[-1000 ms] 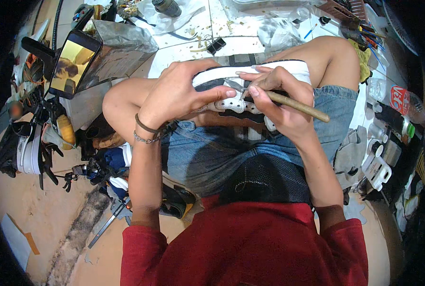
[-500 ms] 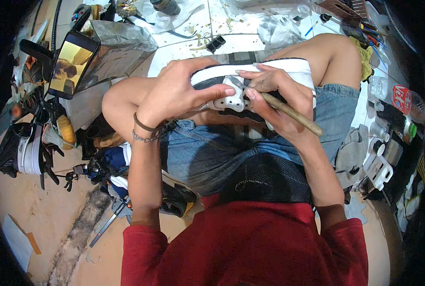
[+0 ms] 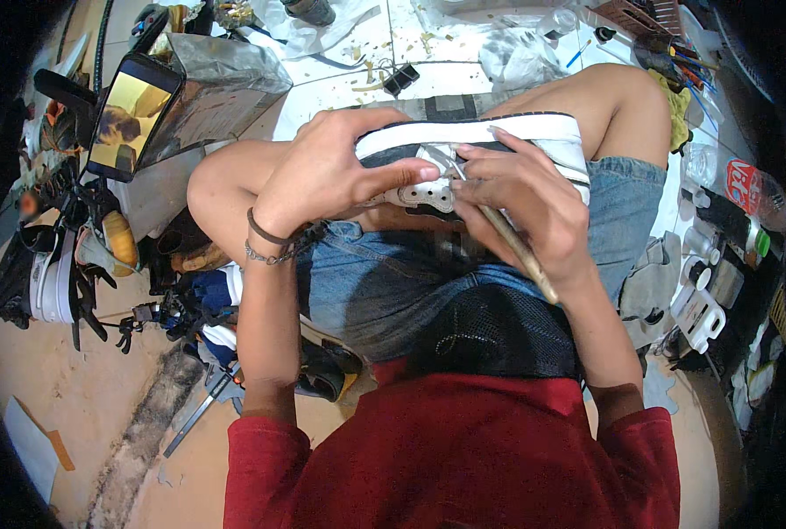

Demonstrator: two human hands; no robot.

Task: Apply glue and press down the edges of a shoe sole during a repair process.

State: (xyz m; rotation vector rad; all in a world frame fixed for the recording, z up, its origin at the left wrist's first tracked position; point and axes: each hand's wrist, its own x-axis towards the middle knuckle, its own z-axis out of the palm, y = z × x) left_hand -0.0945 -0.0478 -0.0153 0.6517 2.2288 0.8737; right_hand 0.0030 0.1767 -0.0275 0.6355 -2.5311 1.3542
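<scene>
A white and dark grey sneaker [image 3: 534, 132] lies on its side across my lap, its white sole edge turned away from me. My left hand [image 3: 340, 167] grips it at the left, with the thumb pressed on the perforated white eyelet panel [image 3: 428, 196]. In my right hand [image 3: 525, 194] is a slim tool with a long wooden handle [image 3: 521, 251]; its narrow tip meets the shoe's upper just right of my left thumb. What kind of tip it is, I cannot make out. The fingertips of my right hand rest against the shoe's side.
At the left a phone [image 3: 133, 119] leans upright beside a plastic-wrapped box [image 3: 221, 79]. Another white shoe [image 3: 53, 278] is below it. A black binder clip [image 3: 401, 80] lies among scraps on the white tiles. A plastic bottle with a red label [image 3: 745, 185] lies at the right.
My right hand has turned, and the wooden handle now points more steeply toward me. The tool's tip stays by my left thumb. The left hand has barely moved.
</scene>
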